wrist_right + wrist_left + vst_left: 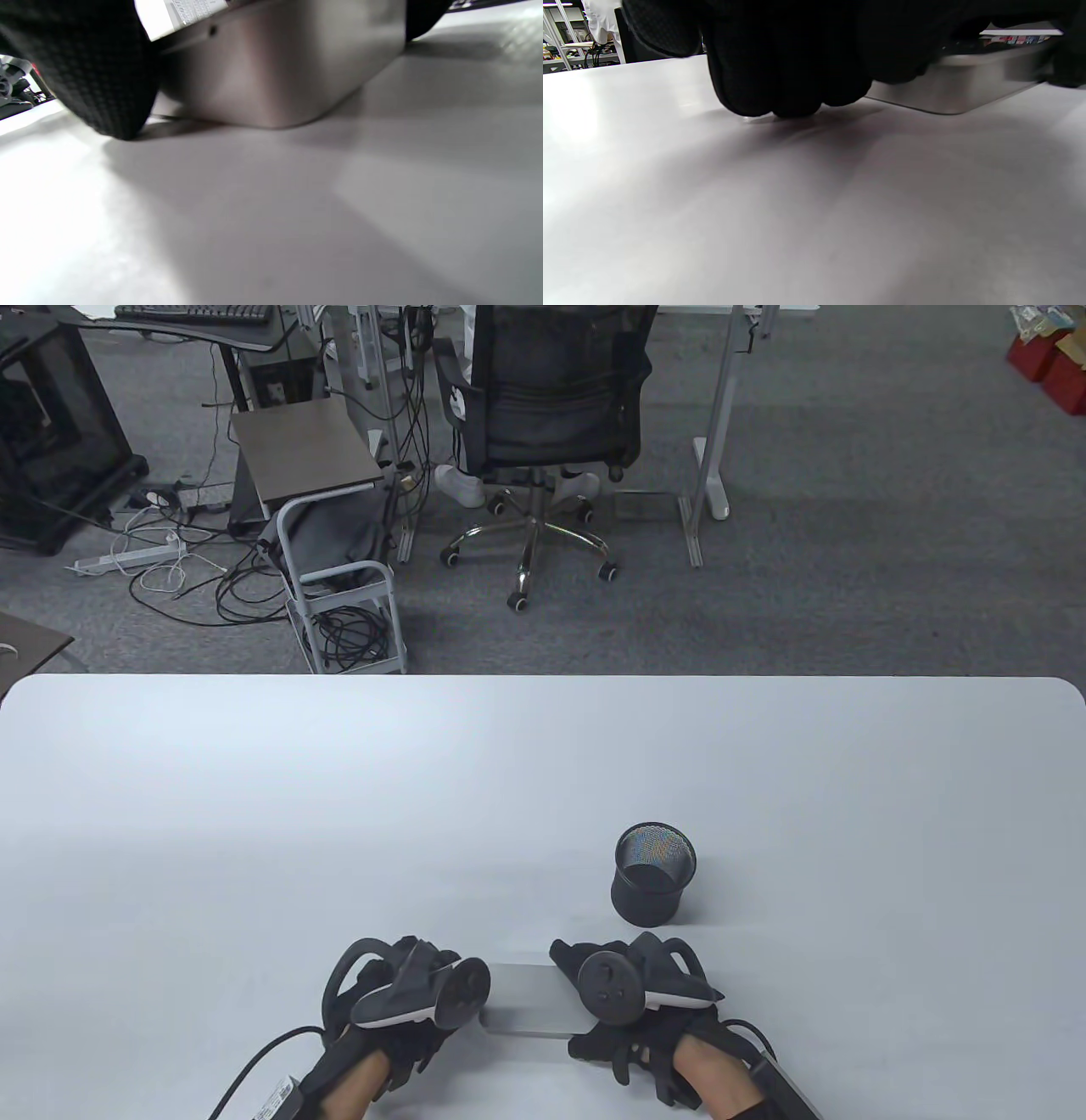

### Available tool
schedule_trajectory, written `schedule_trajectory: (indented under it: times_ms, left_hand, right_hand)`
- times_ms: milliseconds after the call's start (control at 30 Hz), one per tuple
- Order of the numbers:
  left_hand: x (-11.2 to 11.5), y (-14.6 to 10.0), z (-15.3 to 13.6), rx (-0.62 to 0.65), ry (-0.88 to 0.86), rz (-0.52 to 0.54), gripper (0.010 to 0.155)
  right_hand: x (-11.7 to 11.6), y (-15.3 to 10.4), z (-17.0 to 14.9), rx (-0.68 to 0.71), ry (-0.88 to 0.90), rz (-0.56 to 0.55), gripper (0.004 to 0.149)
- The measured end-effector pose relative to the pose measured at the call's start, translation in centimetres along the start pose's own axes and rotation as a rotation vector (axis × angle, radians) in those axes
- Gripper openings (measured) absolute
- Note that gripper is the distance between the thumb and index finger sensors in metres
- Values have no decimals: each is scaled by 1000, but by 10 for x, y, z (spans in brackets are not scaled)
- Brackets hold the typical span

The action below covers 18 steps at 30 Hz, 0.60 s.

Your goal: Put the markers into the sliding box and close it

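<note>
Near the front edge of the white table (543,780), seen from above, a flat silver metal sliding box (530,999) is lying between the two gloved hands. The left hand (407,997) is sitting at its left end and the right hand (632,988) at its right end — trackers are hiding the fingers, so their grip cannot be told from here. A black mesh pen cup (653,874) is standing just beyond the box, looking empty; no markers are showing on the table.

From the left wrist, gloved fingers (780,72) are curling down to the tabletop beside the box's rounded corner (950,87); whether they are gripping it is unclear. Something colourful is peeking over the rim, too blurred to name.

From the right wrist, one finger (97,72) is pressing at the side of the box wall (280,72).

Judging by this, the markers are probably already inside — the closing looks nearly done or just finishing.
</note>
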<state>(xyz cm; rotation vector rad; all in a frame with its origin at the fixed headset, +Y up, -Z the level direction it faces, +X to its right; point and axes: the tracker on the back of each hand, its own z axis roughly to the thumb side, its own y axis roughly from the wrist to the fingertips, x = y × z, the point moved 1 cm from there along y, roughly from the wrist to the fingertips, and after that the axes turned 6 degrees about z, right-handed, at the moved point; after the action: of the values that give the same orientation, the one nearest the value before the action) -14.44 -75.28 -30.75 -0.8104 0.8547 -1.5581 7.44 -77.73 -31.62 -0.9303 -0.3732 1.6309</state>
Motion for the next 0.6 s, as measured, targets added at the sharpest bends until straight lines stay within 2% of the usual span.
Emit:
schedule_trajectory:
  times_ms: [100,233,400,600]
  left_hand:
    - [-1,-5,-8,-16,-20,13,52]
    - [-8,-10,-19,-54,7,62,53]
    - [-19,-20,-32,-117,66,143,71]
    - [-25,-31,-51,-195,58,199,85]
  right_hand:
    - [6,-7,-4,4,26,-25,82]
    - [29,-29,-5,-11,-11,-169,92]
    - [56,-64,-6,-72,-50,-395,83]
    - [75,-94,-22,-219,-86,-556,81]
